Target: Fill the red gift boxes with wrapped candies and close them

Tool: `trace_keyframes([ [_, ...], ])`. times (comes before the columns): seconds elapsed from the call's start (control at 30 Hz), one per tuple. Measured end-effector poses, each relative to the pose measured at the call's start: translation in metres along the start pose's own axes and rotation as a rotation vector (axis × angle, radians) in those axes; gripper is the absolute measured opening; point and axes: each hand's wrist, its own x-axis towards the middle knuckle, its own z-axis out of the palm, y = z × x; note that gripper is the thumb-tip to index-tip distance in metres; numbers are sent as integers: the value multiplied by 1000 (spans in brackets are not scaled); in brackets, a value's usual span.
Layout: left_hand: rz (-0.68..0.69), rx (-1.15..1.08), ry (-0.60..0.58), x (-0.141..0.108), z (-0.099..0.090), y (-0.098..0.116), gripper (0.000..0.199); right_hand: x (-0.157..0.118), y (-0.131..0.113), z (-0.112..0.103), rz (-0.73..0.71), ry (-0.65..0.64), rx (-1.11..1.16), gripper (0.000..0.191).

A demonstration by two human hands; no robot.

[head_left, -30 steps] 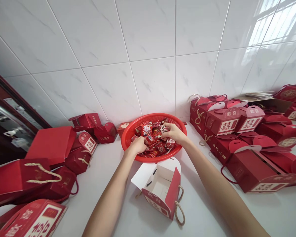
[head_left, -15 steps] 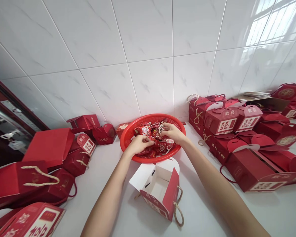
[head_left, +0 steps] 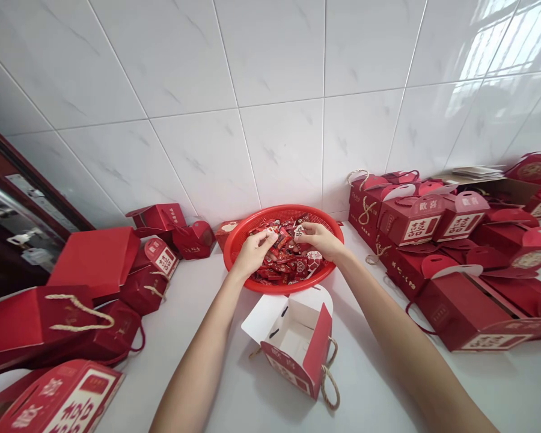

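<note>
My left hand [head_left: 255,252] is over the left side of a red plastic basket [head_left: 229,264], its thumb and fingers pinched on a small red-and-white wrapped candy [head_left: 270,231] mostly covered by the fingertips. On the basket's right side, my right hand [head_left: 321,240] is closed on a wrapped candy with a white, dark-lettered face [head_left: 299,231]. Many red wrapped candies [head_left: 283,258] fill the basket below both hands. In front of it, between my forearms, stands an open red gift box [head_left: 319,349] with a white inside, raised flaps and a rope handle; its visible floor is bare.
Red gift boxes [head_left: 94,258] crowd the left of the white table [head_left: 360,373]. More closed boxes [head_left: 415,222] are stacked on the right, with a carton and pale cards [head_left: 478,172] behind. A tiled wall [head_left: 279,150] rises behind the basket. A dark door frame with keys [head_left: 22,237] is at far left.
My left hand has moved up and slightly back from the candies, now pinching near the red-and-white one. My right hand stays at the lettered candy. The view has shifted slightly.
</note>
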Motion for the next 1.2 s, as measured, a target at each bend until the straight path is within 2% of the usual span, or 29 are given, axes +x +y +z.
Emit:
trace_keyframes([
  [0.07,-4,-35,-23,-1,0,1,47,0,-1,0,18,-5,16,30],
  [0.2,75,-50,-67,-4,-1,5,37,0,-1,-1,38,-13,58,33],
  [0.4,136,-41,-172,-6,-2,10,20,0,1,-4,28,-123,99,43],
  [0.47,112,-28,-136,-4,-2,7,23,0,0,-3,11,-111,104,47],
  [0.57,3,76,-73,1,-3,-4,30,0,-1,-1,-18,-29,100,45],
  [0.67,-102,357,-224,6,-2,-12,31,0,-2,-1,-17,50,106,38],
  [0.73,-121,519,-340,6,-1,-13,36,1,-1,-1,-12,56,112,34],
  [0.87,-162,671,-466,4,0,-8,57,2,1,-3,-42,43,127,35],
  [0.93,-171,705,-500,3,1,-6,53,2,1,-3,-51,40,126,36],
  [1.07,-31,614,-412,3,4,-3,17,1,0,-1,-58,46,121,34],
  [1.2,19,430,-211,1,4,0,28,-2,-4,0,-32,32,120,29],
])
